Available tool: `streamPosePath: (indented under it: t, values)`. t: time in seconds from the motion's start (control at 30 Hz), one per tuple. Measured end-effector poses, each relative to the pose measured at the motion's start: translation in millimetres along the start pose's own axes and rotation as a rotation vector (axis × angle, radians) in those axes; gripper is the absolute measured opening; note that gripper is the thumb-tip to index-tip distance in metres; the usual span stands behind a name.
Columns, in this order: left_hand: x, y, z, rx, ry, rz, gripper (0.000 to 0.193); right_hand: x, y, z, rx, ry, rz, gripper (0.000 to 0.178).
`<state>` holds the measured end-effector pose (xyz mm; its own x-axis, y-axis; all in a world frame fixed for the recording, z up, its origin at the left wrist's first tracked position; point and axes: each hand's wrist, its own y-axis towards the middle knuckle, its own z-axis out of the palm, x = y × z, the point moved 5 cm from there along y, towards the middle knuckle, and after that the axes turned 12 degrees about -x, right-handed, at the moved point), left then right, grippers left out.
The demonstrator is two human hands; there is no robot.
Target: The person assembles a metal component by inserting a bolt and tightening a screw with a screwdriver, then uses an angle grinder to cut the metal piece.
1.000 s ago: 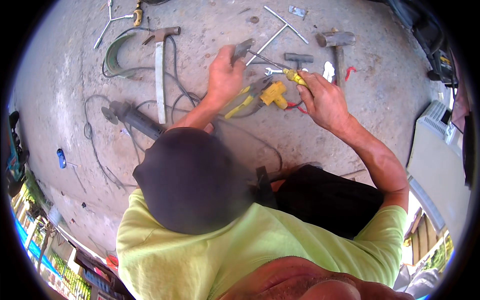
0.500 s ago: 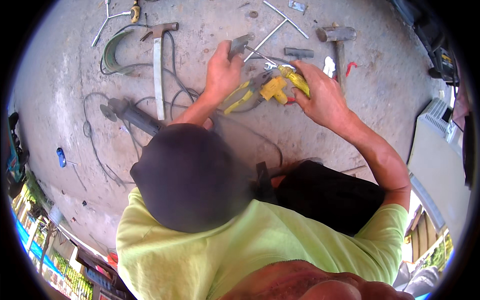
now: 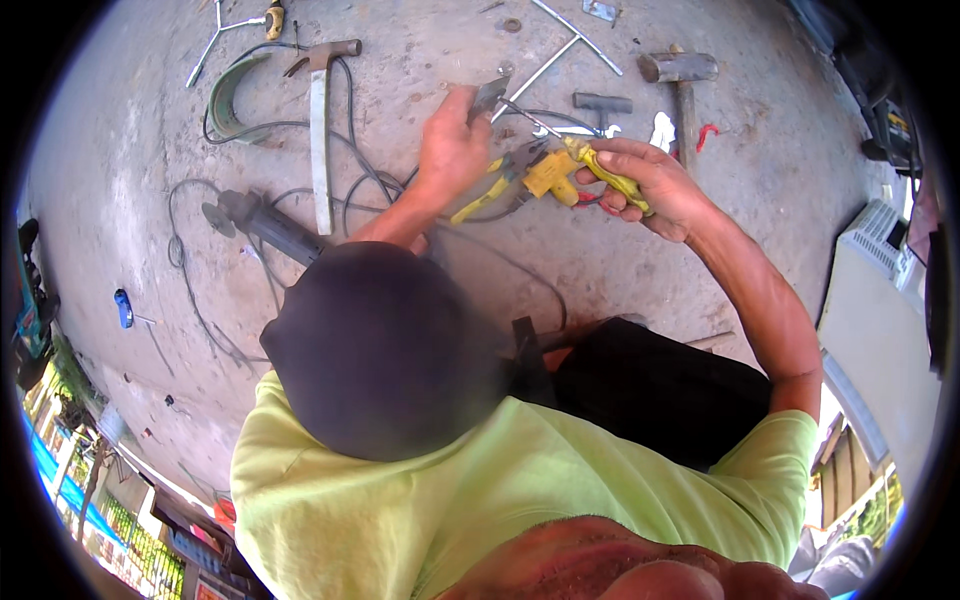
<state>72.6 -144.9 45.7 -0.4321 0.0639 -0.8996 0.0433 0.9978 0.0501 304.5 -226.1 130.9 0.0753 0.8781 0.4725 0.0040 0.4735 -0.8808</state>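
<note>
My left hand (image 3: 450, 145) is closed on a small grey metal piece (image 3: 489, 95), held above the floor. My right hand (image 3: 658, 182) grips a screwdriver (image 3: 578, 150) by its yellow handle, fingers curled under it. The shaft slants up and left, its tip at or very near the metal piece; whether they touch I cannot tell. Below and between the hands lie yellow-handled pliers (image 3: 478, 196) and a yellow block-shaped thing (image 3: 549, 176). A silver wrench (image 3: 612, 131) shows behind the screwdriver. A dark rounded shape (image 3: 385, 350) hides the lower part of my left forearm.
A claw hammer (image 3: 319, 140), an angle grinder (image 3: 270, 225) and tangled black cable lie left. Beyond the hands are a T-shaped wrench (image 3: 557, 55) and a dark T-shaped tool (image 3: 603, 103). A mallet (image 3: 680, 68) lies right, and a pale casing (image 3: 880, 290) stands farther right.
My right hand has rolled and shifted slightly right, so its fingers now show wrapped beneath the screwdriver handle. The left hand keeps the metal piece in nearly the same place.
</note>
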Motion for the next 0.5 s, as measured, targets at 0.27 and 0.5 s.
streamPosePath:
  t: [0.27,0.5]
  values:
    - [0,1,3,0.037,0.01,-0.066,0.024,6,-17,11,-0.439,-1.189,-1.199,0.04]
    - [-1,-5,-2,-0.001,0.078,0.078,0.02,-16,8,6,0.075,0.197,0.071,0.037]
